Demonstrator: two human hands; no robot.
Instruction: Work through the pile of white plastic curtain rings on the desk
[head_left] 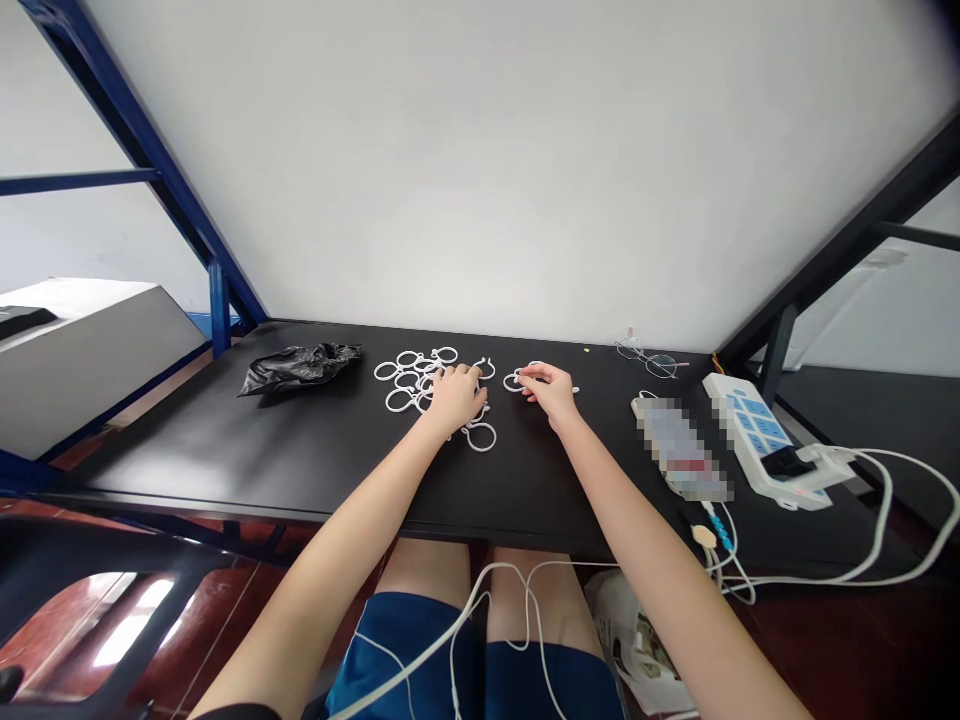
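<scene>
A loose pile of white curtain rings point(400, 402), thin hoops with small eyelets, lies in the middle of the black table. My left hand point(456, 394) rests over the right side of this pile, fingers spread and palm down, covering some rings. One curtain ring lies nearest me, just below that hand. To the right, apart from the pile, my right hand point(552, 390) pinches a white curtain ring point(507, 386) at its eyelet side, close to the tabletop. More white ring parts show behind and beside the right hand; its fingers partly hide them.
A crumpled black plastic bag point(300, 368) lies left on the table point(315, 460). At the right are eyeglasses point(660, 366), a phone point(681, 448) and a power strip point(765, 440) with white cables. Cables point(495, 567) also cross my lap. A wall stands behind; blue and black frame posts flank it.
</scene>
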